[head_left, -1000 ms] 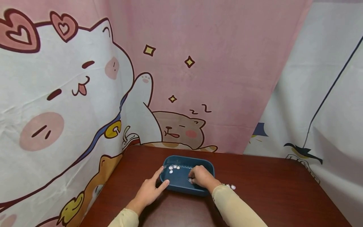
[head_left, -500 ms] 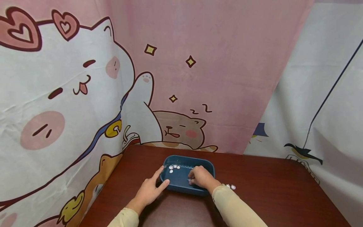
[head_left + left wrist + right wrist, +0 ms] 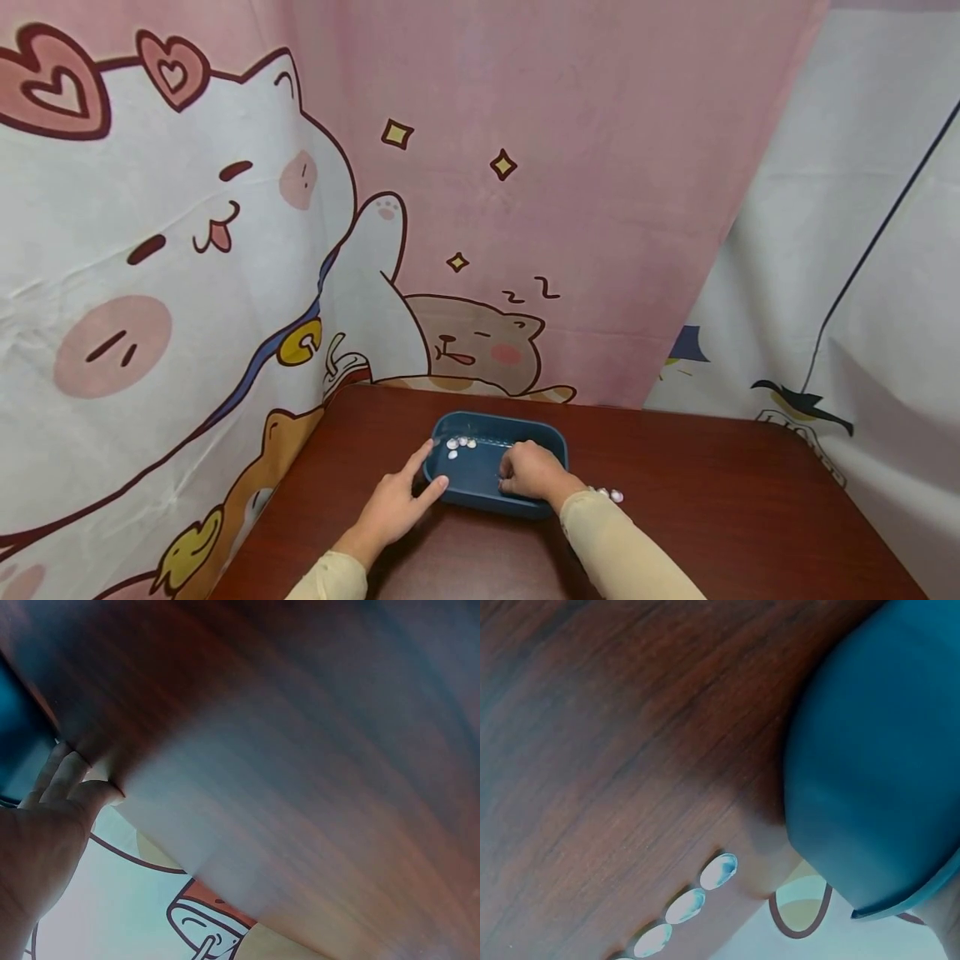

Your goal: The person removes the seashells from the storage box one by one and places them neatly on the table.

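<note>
A dark blue plastic tray (image 3: 480, 497) stands on the brown wooden table. My left hand (image 3: 390, 502) spreads its thumb and straight fingers at the tray's left end, fingertips right at the rim; the left wrist view shows these fingers (image 3: 64, 778) beside the blue wall. Inside the tray, my right hand (image 3: 534, 469) has its fingers curled low over the floor, pinching a small shiny gem mostly hidden by them. Several clear faceted gems (image 3: 453, 444) lie at the tray's left end. Outside, right of the tray, more oval gems (image 3: 718, 871) lie in a row, partly behind the right sleeve.
The wooden table (image 3: 712, 492) reaches back to a pink and white cartoon curtain (image 3: 600, 208). More of this cloth hangs along the left side and the right. The tray's blue outer wall (image 3: 877, 765) fills the right of the right wrist view.
My right hand turns slightly at the same spot in the tray, and the gem that showed at its fingertips is now mostly covered. The left hand keeps its place.
</note>
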`<move>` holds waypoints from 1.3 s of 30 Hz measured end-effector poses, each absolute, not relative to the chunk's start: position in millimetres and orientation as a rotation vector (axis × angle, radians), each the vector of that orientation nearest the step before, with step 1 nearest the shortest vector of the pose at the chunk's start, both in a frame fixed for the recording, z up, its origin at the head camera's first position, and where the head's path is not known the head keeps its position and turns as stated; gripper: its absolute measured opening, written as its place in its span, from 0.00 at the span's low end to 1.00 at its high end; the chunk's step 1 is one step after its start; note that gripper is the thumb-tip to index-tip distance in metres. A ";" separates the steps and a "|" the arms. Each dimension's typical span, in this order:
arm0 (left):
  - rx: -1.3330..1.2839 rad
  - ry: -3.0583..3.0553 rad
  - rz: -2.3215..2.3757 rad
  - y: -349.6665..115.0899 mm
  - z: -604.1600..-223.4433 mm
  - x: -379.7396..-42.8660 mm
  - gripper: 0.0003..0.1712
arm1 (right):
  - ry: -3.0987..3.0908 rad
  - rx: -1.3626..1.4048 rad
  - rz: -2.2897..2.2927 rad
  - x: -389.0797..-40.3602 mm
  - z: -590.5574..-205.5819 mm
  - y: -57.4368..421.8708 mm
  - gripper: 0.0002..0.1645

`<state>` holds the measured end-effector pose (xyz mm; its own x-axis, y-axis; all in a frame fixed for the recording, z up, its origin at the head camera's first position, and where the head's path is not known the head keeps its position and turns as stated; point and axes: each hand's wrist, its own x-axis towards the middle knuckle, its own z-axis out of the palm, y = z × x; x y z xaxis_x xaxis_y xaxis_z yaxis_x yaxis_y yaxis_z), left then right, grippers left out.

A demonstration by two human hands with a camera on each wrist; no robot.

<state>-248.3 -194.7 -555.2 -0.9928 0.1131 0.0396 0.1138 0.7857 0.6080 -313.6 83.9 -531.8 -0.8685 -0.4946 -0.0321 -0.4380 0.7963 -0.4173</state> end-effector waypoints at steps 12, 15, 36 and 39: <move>-0.200 -2.969 -1.018 -192.7 -555.4 -246.8 0.46 | 2.909 -0.839 -0.943 -317.2 -494.2 147.2 0.05; -0.203 -2.973 -1.021 -192.7 -556.5 -247.2 0.46 | 2.942 -0.758 -0.995 -315.6 -490.9 186.8 0.05; -0.196 -2.971 -1.005 -193.8 -554.7 -248.4 0.46 | 2.883 -0.542 -0.979 -285.5 -569.4 311.1 0.09; -0.190 -2.968 -1.007 -194.0 -555.4 -248.5 0.46 | 2.869 -0.546 -0.984 -284.4 -566.6 308.6 0.09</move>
<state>-248.5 -194.0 -555.4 -0.9927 0.1136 0.0406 0.1149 0.7870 0.6062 -284.4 308.6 -566.6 -0.9355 -0.3487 0.0573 -0.3105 0.7336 -0.6045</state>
